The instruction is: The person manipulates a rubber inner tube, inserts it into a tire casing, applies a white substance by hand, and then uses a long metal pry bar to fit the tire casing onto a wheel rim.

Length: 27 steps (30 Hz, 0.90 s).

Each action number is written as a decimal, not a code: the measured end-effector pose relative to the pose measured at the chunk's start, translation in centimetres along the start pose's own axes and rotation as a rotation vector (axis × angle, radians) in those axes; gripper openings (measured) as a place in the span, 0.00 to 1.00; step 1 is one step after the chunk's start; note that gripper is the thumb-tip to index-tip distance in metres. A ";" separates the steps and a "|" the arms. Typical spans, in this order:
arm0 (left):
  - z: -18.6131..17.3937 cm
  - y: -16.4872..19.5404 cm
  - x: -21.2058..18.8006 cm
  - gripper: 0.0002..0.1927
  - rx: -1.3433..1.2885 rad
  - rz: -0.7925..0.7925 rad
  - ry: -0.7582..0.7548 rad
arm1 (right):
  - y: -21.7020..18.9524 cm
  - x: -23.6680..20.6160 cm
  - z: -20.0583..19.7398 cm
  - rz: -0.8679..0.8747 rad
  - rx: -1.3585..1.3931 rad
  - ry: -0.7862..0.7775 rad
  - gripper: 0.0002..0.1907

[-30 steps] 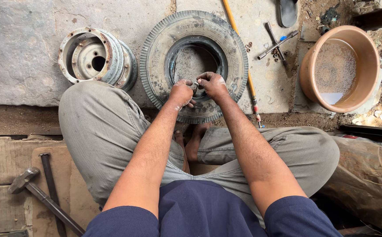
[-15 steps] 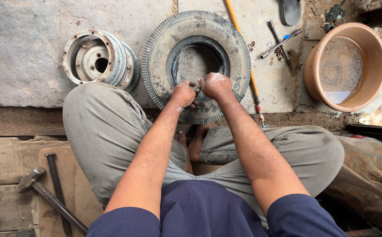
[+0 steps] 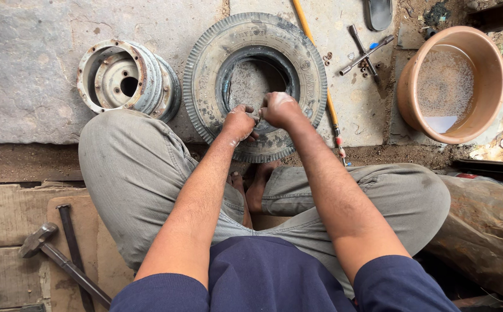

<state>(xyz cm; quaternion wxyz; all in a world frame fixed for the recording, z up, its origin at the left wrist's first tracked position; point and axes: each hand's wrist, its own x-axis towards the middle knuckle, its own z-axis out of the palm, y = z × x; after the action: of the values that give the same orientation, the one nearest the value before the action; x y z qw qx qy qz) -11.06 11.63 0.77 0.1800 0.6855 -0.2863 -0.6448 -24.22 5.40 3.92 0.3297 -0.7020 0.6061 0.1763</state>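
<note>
Here, my left hand and right hand both close their grip on the inner edge of the tyre, which lies flat on the stone floor beside the metal rim.

Bright, even daylight – soft, with only faint shadows under the knees at centre. No glare. Sharp across the middle; slight wide-angle stretch and softness toward the lower corners of the frame.

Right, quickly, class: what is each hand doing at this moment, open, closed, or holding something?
Left hand: closed in a fist at the near inner edge of the tyre; what it grips cannot be told.
Right hand: curled closed beside it on the tyre; contents hidden.
</note>
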 end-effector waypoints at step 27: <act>0.0 0.3 -0.5 0.26 0.035 0.003 0.016 | 0.8 -0.4 0.6 -0.097 0.124 0.273 0.22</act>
<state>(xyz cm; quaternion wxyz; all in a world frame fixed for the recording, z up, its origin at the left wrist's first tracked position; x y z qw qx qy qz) -11.09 11.68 1.33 0.1715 0.6933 -0.2969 -0.6339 -25.01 6.07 3.54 0.2950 -0.7260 0.6206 0.0252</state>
